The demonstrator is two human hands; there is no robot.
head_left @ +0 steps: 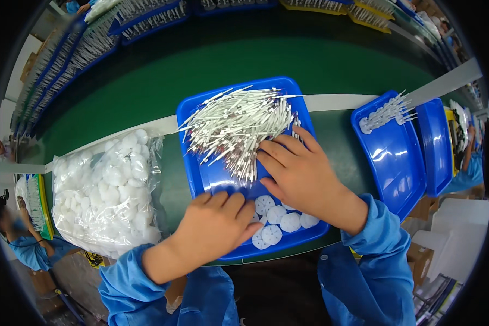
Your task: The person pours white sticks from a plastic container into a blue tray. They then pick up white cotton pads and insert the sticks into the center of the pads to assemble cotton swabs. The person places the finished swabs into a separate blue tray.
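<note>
A blue tray lies in front of me with a large heap of thin white sticks, some with dark parts. My right hand rests at the heap's right edge, fingers spread and bent over the sticks, thumb apart. Several round white discs with small holes lie in the tray's near right part. My left hand is over the tray's near left edge, beside the discs. Its fingers are curled, with their tips out of sight, so anything in them is hidden.
To the left lies a clear plastic bag of white round pieces. At right, a second blue tray holds several assembled white pieces. Beyond is a green belt, with stacked filled trays along its far side. Other people work at both sides.
</note>
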